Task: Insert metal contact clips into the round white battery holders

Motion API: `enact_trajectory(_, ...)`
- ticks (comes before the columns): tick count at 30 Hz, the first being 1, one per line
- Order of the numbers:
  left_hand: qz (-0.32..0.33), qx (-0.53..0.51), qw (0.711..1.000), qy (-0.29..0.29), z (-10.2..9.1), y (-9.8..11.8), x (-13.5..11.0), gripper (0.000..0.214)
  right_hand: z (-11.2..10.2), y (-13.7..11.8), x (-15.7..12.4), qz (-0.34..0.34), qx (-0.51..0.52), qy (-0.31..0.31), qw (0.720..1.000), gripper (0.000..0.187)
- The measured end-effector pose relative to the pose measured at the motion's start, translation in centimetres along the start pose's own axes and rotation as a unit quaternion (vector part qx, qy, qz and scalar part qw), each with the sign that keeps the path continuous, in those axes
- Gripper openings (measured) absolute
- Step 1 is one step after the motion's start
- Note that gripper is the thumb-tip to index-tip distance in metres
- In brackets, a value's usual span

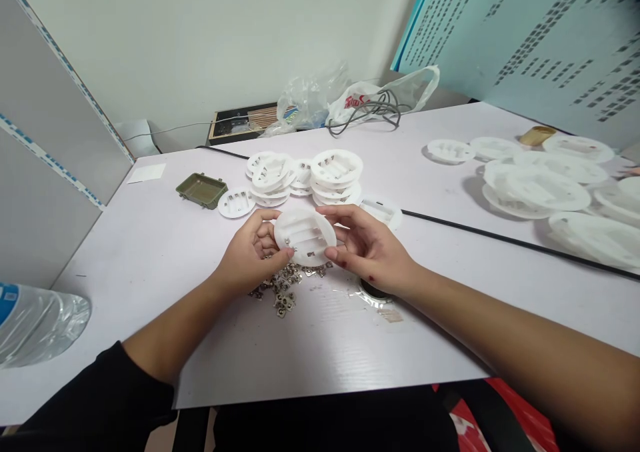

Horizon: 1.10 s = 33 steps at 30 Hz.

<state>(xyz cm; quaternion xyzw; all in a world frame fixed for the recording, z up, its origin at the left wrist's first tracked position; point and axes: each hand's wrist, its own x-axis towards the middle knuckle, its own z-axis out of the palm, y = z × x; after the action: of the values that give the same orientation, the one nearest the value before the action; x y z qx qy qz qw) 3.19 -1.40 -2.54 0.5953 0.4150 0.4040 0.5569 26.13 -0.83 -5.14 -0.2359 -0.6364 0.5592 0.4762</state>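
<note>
pale tabletop [225, 365]: stacked discs [337, 167] behind, metal pieces [284, 282] below; left hand [249, 252] and right hand [373, 249] pinch one white disc [304, 229].

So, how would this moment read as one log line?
left hand: holds disc | right hand: holds disc | metal bits: on table | stacked discs: beyond hands

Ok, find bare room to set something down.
Free table: between bottle and left arm; between metal bits and near edge; between right arm and cord. Crowded: around left hand and right hand, discs behind them, more past the cord.
</note>
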Motion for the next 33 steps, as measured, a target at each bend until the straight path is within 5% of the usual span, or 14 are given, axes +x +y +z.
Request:
enact_trajectory(8,-0.008,-0.023,0.999,-0.026,0.5,0.3,-0.1,0.044,0.5,-0.5,-0.3,0.019,0.033,-0.063,0.997,0.046)
enact_trajectory(17,-0.032,-0.024,0.998,-0.056,0.9,0.8,-0.5,0.040,0.3,0.0,-0.5,-0.051,-0.077,-0.057,0.994,0.081)
enact_trajectory(22,-0.068,-0.007,0.995,-0.078,1.0,0.6,-0.8,0.066,0.1,0.1,-0.5,-0.119,-0.159,-0.058,0.978,0.097)
enact_trajectory(27,0.105,0.142,0.984,0.008,0.7,0.0,-0.9,0.038,0.1,0.4,-0.4,-0.094,-0.174,0.005,0.980,0.075)
enact_trajectory(30,0.238,0.254,0.937,-0.002,0.3,-0.3,-0.7,0.004,0.3,0.4,-0.3,-0.061,-0.144,0.027,0.987,0.078)
enact_trajectory(33,0.329,0.302,0.894,-0.034,-0.2,-0.4,-0.5,0.010,0.3,0.2,-0.3,-0.053,-0.131,0.032,0.989,0.075)
